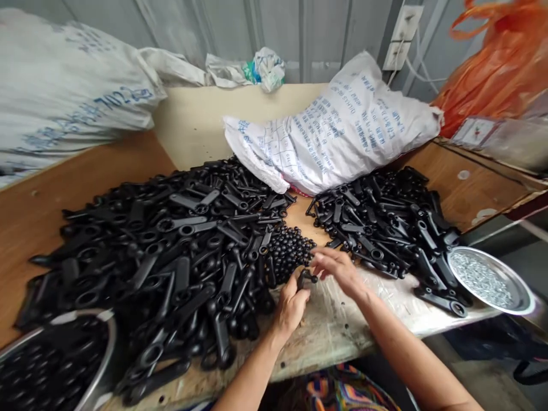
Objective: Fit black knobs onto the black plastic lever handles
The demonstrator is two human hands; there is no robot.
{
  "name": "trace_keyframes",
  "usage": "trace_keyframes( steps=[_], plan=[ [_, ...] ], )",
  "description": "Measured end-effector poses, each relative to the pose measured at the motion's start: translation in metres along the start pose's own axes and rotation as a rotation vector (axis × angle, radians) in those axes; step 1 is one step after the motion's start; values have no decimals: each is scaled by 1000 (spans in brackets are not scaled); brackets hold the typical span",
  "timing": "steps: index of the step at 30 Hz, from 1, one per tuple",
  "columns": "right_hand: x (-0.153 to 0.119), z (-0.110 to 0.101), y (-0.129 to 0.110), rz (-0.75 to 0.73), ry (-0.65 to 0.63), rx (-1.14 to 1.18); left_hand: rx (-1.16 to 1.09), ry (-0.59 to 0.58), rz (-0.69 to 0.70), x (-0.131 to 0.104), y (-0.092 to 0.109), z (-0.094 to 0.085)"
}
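In the head view, my left hand (pixel 292 302) is closed around a black crank handle (pixel 305 277), a small knobbed stub of which juts out to the right. Just right of it, my right hand (pixel 338 269) has its fingers stretched out and slightly bent, with nothing visible in them. Its fingertips hover at the edge of a heap of small black balls (pixel 291 248). To the left spreads a large pile of black crank handles (pixel 184 228); a smaller pile of similar handles (pixel 368 222) lies to the right.
A metal bowl of black knobs (pixel 109 337) stands front left. Far right, a metal dish (pixel 524 305) holds small silvery pieces. A printed white sack (pixel 334 125) rests between the piles, another sack (pixel 77 85) is at left, and an orange bag (pixel 496 68) sits at upper right.
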State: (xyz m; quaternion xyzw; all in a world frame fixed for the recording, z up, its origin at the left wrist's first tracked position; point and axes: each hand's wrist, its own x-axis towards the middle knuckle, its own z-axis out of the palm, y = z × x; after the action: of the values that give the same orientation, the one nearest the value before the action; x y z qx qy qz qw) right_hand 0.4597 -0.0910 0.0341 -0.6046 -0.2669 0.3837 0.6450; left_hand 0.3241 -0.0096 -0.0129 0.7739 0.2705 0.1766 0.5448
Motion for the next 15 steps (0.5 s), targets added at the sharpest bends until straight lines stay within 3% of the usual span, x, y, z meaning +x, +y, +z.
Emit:
trace_keyframes(
  steps=[2,5,8,10,12,15],
  plan=[
    [-5,-12,-5,-39,96,-5,107,-101,22,-3,3,3],
    [-23,-23,-20,-130,163,-94,476,-87,189,-8,7,14],
    [-48,-21,-43,-352,133,-278,852,-81,362,-15,10,32],
    [-59,-15,-48,-536,91,-413,970,-112,441,-20,10,44],
    [-60,-9,-38,-634,30,-535,986,-135,470,-23,8,53],
    [-50,-5,2,-519,-55,-685,962,-158,467,-25,2,59]
  ],
)
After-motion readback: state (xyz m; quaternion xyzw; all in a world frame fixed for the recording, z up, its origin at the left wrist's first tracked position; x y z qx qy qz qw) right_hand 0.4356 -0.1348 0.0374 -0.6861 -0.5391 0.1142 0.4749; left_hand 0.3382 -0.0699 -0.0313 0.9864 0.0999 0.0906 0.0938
